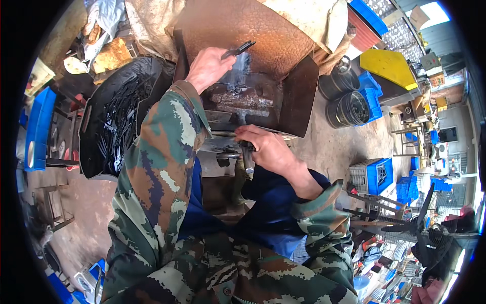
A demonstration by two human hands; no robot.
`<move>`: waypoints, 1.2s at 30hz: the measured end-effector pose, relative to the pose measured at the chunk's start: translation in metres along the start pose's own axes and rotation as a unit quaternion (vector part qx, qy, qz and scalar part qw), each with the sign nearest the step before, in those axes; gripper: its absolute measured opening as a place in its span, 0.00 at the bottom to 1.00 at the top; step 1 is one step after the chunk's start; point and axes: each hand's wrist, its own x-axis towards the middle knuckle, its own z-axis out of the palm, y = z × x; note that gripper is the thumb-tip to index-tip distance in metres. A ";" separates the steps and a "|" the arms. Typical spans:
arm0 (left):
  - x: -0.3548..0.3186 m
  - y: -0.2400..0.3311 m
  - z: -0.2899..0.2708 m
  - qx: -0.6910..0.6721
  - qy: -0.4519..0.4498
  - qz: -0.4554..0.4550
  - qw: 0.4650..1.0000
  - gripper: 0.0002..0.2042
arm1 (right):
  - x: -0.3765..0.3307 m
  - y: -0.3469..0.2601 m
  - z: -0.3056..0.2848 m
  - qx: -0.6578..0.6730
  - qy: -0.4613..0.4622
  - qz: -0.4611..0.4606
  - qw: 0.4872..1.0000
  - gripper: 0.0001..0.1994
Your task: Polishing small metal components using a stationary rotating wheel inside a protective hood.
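My left hand (210,67) is raised at the left side of a brown, open-fronted metal housing (299,93). Its fingers are closed around a narrow dark metal piece (240,49), which points up and to the right. Below the piece, a blurred blue-grey patch hangs over a worn, shiny metal bed (242,101) inside the housing. Lower down, at the housing's front edge, my right hand (271,152) is wrapped round a short metal handle (248,159). The palm hides part of that handle. A dark round knob (229,155) sits just left of it.
Left of the housing stands a black tub (93,152) heaped with dark metal strips (124,119). Black buckets (348,110) and a blue bin (372,99) are at the right. Further right are a grey crate (365,177) and a wooden frame (374,215). Sacking hangs behind the housing.
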 end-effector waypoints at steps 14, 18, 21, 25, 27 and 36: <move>-0.003 -0.052 0.020 0.045 -0.174 0.067 0.981 0.12 | 0.034 0.011 -0.059 0.448 0.166 0.259 0.840 0.06; 0.001 -0.052 0.017 0.115 -0.126 0.042 0.984 0.13 | 0.056 0.023 -0.052 0.546 0.248 0.243 0.763 0.06; 0.008 -0.041 0.020 -0.015 -0.120 0.040 0.992 0.13 | 0.067 0.025 -0.055 0.574 0.289 0.239 0.728 0.06; -0.016 0.016 0.011 -0.164 -0.130 -0.002 0.978 0.13 | 0.071 0.027 -0.054 0.595 0.319 0.230 0.701 0.06; -0.022 0.028 0.009 -0.262 -0.161 -0.097 0.947 0.11 | 0.074 0.022 -0.052 0.610 0.325 0.206 0.692 0.06; -0.033 0.037 0.017 -0.383 -0.175 -0.078 0.903 0.12 | 0.086 0.014 -0.047 0.562 0.339 0.182 0.732 0.05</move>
